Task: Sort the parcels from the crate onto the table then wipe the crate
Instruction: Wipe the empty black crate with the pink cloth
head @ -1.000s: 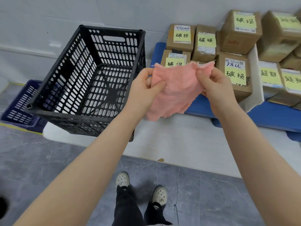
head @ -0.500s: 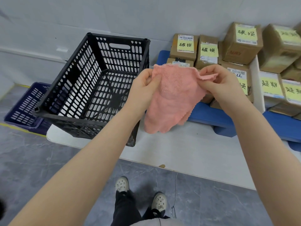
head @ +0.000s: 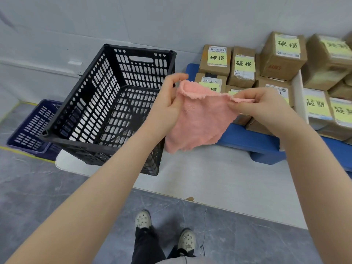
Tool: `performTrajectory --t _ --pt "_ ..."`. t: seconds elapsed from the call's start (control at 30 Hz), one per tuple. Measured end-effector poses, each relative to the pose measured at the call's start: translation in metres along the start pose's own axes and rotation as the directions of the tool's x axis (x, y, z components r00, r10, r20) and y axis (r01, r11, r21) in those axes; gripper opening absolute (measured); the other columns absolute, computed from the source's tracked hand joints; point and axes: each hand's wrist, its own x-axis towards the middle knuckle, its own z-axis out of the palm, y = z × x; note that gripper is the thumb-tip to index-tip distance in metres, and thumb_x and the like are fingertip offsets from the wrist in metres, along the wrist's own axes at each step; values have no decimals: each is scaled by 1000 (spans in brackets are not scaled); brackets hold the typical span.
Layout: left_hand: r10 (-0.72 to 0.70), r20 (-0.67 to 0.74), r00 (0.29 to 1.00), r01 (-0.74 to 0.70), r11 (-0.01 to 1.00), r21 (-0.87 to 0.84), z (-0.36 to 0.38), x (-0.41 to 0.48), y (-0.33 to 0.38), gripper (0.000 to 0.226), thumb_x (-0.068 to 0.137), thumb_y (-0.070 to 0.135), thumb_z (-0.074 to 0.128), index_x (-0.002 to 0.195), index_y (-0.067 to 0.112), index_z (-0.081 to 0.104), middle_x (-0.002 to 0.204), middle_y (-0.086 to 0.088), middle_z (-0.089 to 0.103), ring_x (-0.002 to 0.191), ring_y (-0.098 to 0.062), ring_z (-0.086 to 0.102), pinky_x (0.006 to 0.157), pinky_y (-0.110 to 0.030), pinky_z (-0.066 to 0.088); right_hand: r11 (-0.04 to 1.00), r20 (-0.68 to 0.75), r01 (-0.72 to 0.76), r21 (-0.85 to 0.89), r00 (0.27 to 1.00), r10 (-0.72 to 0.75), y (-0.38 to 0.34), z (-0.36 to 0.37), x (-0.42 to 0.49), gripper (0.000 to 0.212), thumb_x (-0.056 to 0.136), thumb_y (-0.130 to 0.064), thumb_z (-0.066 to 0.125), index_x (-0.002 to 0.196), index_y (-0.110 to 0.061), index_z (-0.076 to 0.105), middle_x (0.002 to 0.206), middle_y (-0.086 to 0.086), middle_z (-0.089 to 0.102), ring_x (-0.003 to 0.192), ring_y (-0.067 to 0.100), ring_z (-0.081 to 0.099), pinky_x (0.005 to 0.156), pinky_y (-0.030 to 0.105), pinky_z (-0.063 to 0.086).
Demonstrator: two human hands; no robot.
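Two hands reach forward holding a pink cloth (head: 200, 121) above the white table (head: 209, 174), the left hand (head: 167, 105) and right hand (head: 266, 107) each pinching an upper corner between thumb and curled fingers. The black crate (head: 85, 92) stands just left of the cloth; labelled parcels (head: 243, 67) are stacked far right.

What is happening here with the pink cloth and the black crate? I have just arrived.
A person stands at the white table and holds a pink cloth spread in the air. The left hand pinches one upper corner and the right hand pinches the other. The black crate stands on the table to the left, with no parcels visible inside. The parcels, with yellow labels, are stacked to the right. The cloth does not touch the crate, so wiping has not begun.
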Motion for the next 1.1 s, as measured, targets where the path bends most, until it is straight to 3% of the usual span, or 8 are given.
performTrajectory --t 0.07,0.17,0.27,0.4,0.7,0.83,1.0,1.1 --pt "144 73 987 -153 976 152 -4 -1 8 39 97 0 41 129 22 45 117 6 57 100 -13 58 86 -28 48 997 -40 7 78 999 -4 -4 -4 -1 11 83 -31 72 85 -20 75 88 8 73 81 14 64 76 25 50" --pt "221 207 953 -281 899 334 -11 2 21 35 92 -3 47 119 16 58 113 9 61 106 -14 58 93 -38 48 971 -37 0 241 999 9 -9 -14 -2 12 87 -21 68 93 -11 73 96 12 71 93 20 68 83 31 54" --pt "131 241 962 -220 895 388 -19 4 34 17 90 9 60 107 12 64 102 -5 65 97 -22 63 88 -43 52 958 -17 -12 288 1000 17 -14 -23 -4 11 90 -17 63 93 -9 71 90 4 68 85 12 65 72 24 50" --pt "94 261 961 -204 878 433 -25 -3 52 20 84 27 72 95 11 69 93 -9 69 88 -27 65 82 -46 53 945 9 14 327 1000 -18 -22 -28 -13 8 89 -9 62 87 -9 69 74 -5 69 73 6 65 61 16 49" --pt "293 200 935 -354 743 568 -35 -20 83 28 78 38 72 81 10 69 75 -3 66 69 -16 58 67 -38 48 957 30 61 284 997 -73 -41 -35 -29 6 86 -9 65 87 -6 70 78 2 70 83 14 66 76 21 53" --pt "310 190 932 -360 714 601 -36 -25 90 18 81 30 72 79 15 64 71 4 60 66 -9 52 65 -24 42 958 -5 52 282 999 -53 -44 -34 -32 8 84 -8 67 91 -5 70 91 10 70 93 19 68 84 27 55" --pt "239 153 959 -280 714 641 -19 -24 79 20 84 29 70 97 16 62 74 11 55 65 -3 48 63 -13 37 989 -101 45 142 994 -30 -33 -29 -35 12 79 -21 76 88 -13 73 89 8 72 89 16 70 88 35 56" --pt "218 117 969 -245 782 573 -2 -18 76 27 90 24 60 117 23 57 81 21 53 65 3 54 68 -12 46 991 -272 132 9 954 -125 -32 -30 -47 10 81 -28 73 82 -18 71 74 -2 66 72 5 61 73 26 53"
